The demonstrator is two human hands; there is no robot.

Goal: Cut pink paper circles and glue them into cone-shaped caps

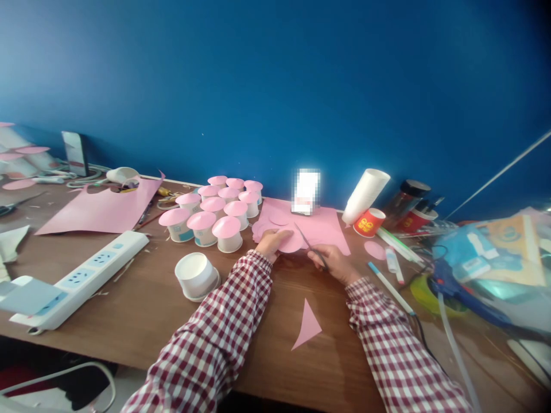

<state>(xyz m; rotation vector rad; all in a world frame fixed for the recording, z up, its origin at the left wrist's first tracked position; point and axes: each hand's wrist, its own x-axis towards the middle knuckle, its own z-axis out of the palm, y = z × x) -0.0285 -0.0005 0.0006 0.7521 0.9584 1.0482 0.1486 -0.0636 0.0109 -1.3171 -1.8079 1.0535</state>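
My left hand (272, 243) pinches a round piece of pink paper (291, 240) near the middle of the table. Just right of it, my right hand (332, 263) is closed on scissors (310, 246), whose blades point up and left beside the paper's right edge. Beneath and behind the piece lie larger pink sheets (331, 223). A pointed pink scrap (307, 327) rests on the wood between my forearms. To the left stand several paper cups with shallow pink cone tops (227, 228).
A white cup (196, 272) and a power strip (86, 275) are on the left, with a cut pink sheet (103, 209) behind. Stacked cups (365, 195), a red cup (369, 222) and a blue glue gun (465, 292) are on the right. A phone (305, 192) leans at the wall.
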